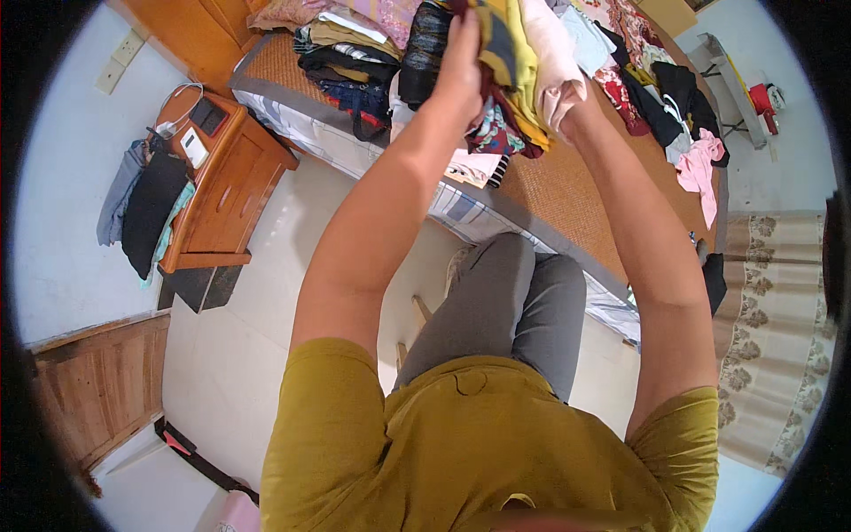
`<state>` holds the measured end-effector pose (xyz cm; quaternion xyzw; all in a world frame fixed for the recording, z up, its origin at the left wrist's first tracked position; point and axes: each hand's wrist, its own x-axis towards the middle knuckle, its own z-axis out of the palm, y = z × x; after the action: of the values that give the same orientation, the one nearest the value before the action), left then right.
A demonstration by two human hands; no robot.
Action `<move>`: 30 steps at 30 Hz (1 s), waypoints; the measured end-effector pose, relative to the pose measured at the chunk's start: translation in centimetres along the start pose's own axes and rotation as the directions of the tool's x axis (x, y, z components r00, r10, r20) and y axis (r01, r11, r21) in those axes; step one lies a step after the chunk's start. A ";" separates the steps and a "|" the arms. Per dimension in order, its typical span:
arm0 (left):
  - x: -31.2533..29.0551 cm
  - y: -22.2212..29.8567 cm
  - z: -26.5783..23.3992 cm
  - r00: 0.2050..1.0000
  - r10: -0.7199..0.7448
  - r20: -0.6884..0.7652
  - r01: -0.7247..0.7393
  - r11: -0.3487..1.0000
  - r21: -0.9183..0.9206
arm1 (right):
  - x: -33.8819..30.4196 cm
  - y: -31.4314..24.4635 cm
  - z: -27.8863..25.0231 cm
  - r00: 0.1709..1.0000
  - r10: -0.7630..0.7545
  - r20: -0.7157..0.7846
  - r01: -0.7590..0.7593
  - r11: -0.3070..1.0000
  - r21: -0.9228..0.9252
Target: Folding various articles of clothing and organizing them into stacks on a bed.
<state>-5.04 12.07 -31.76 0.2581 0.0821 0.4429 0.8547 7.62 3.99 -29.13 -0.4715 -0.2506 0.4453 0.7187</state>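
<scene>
My left hand (459, 66) is pressed against the side of a bundle of clothes above the bed's near edge, its fingers partly hidden by the cloth. In the bundle are a yellow garment (525, 75), a dark grey-and-yellow piece (498, 49) and a patterned multicoloured piece (496, 131). Pale pink cloth (551, 62) drapes over my right hand, so only the wrist (574, 120) shows and the fingers are hidden. Left of the bundle lies a dark rolled garment (424, 58). Beneath it are white and striped folded clothes (474, 167).
The bed (567, 199) has a brown woven mat. Folded clothes (350, 66) are stacked at its left, and loose clothes (660, 97) and a pink garment (700, 168) lie at its right. A wooden nightstand (226, 191) stands left, with clothes (151, 213) hanging beside it.
</scene>
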 end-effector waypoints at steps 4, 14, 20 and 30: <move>-0.6 0.8 1.4 0.981 -0.191 0.047 0.186 0.978 0.091 | -0.2 -0.1 -1.2 0.997 -0.038 -0.073 0.039 0.999 0.011; -4.6 -13.7 11.5 0.915 0.079 0.396 -0.396 0.363 0.843 | -9.5 -2.1 -11.7 0.958 -0.242 -0.150 0.276 0.920 0.277; -6.3 -23.0 10.3 0.907 -0.276 0.317 0.198 0.946 0.256 | -12.1 -3.7 -19.7 0.888 -0.200 -0.414 0.200 0.979 -0.045; -11.1 -29.7 -8.3 0.721 -0.565 -0.400 0.573 0.811 -0.113 | -12.2 10.2 -25.9 0.982 -0.020 0.187 0.166 -0.371 -0.914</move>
<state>6.54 -7.82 -55.10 0.1281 0.3414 0.2027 0.9088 17.88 -16.87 -48.74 -0.8150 -0.5781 0.0033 0.0395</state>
